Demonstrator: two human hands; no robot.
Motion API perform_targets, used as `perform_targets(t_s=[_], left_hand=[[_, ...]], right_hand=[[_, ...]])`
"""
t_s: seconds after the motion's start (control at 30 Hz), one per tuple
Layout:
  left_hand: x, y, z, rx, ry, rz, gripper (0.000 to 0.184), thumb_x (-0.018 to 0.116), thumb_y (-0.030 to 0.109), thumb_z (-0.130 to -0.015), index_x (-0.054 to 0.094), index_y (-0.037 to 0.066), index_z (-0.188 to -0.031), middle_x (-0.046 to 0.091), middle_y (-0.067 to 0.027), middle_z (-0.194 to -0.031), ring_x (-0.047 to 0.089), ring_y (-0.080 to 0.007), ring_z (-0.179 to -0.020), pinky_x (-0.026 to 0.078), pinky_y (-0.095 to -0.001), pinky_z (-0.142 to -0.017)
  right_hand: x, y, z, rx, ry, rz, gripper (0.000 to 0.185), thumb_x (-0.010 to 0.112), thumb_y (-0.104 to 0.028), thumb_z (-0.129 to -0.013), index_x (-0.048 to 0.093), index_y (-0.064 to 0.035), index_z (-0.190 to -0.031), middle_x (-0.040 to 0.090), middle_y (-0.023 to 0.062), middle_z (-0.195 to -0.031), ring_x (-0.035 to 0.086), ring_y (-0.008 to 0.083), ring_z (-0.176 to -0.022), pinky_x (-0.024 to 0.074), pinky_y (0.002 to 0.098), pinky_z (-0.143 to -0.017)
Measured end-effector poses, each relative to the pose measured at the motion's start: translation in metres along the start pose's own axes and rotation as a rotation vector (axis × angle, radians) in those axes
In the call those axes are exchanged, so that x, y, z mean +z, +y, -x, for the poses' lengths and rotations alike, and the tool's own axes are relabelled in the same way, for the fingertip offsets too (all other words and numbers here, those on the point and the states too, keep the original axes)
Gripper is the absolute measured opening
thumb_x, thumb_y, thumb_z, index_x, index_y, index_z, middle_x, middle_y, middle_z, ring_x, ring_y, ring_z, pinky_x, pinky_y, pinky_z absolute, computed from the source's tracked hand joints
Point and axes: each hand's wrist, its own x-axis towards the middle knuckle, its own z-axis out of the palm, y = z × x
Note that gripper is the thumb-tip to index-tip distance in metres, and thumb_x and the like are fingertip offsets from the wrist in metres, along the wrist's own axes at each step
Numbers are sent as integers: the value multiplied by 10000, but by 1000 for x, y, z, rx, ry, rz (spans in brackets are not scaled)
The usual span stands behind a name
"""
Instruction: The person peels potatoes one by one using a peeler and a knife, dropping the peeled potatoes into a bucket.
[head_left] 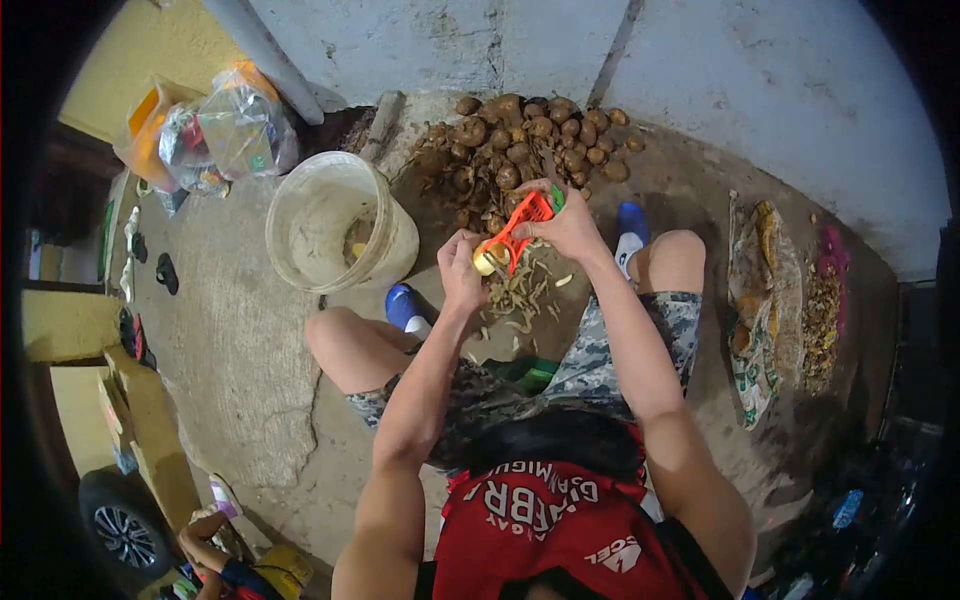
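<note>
Red jersey (pixel 545 530) cloth with white lettering fills the bottom of my view, nearest the camera, with camouflage shorts (pixel 660 330) and bent knees beyond it. Past the knees I see both hands close together, low over the concrete floor (pixel 250 350). I have the left hand (pixel 462 272) curled around a pale yellow potato (pixel 488 260), pinching it at its left side, while the right hand (pixel 565 228) is wrapped about an orange peeler (pixel 528 215) at the potato's right; from here I cannot tell whether the blade touches. Strips of peel (pixel 525 290) lie scattered beneath the hands, and a heap of brown potatoes (pixel 530 140) spreads just beyond, near the wall (pixel 720 80). Left of the heap stands a whitish bucket (pixel 400 240), and a crumpled sack (pixel 755 300) lies beside the right knee.
</note>
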Motion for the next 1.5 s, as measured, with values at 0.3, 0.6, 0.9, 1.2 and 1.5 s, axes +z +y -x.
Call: perform_targets(t_s=[0.3,0.6,0.9,1.2,1.5], left_hand=[[7,17,7,135,-81,-93,180,477,106,-839,590,-21,-782,624,-65,-736,575,-131,-634,476,-270,-585],[-8,31,-1,60,-399,187,268,610,248,-862,582,35,-1022,659,-126,-966,620,-170,-741,538,-291,-645],[-7,26,-18,-278,-87,775,497,416,549,-1002,565,75,-991,524,-68,-858,441,-177,-698,395,-327,-633],[-12,22,-18,-391,1,724,457,442,556,-968,598,127,-958,520,-44,-759,446,-165,-640,343,-301,-544],[-7,16,-18,-403,44,439,302,539,450,-976,542,176,-848,506,-6,-670,394,-108,-447,266,-256,-401]], right_hand=[[-17,-10,4,30,11,11,584,946,-264,-604,670,-42,-1069,710,78,-1005,660,177,-925,515,346,-847],[-32,10,-6,13,63,108,575,938,-257,-639,668,-17,-1086,689,33,-940,611,110,-863,504,298,-810],[-26,27,-4,100,72,51,616,947,-320,-608,673,-22,-1073,711,82,-967,655,166,-907,508,331,-844],[-18,22,6,57,73,82,593,941,-286,-623,661,-8,-1064,705,74,-924,647,158,-871,509,331,-805],[-12,8,5,116,102,44,576,932,-278,-640,663,-14,-1076,708,70,-947,643,141,-885,511,325,-817]])
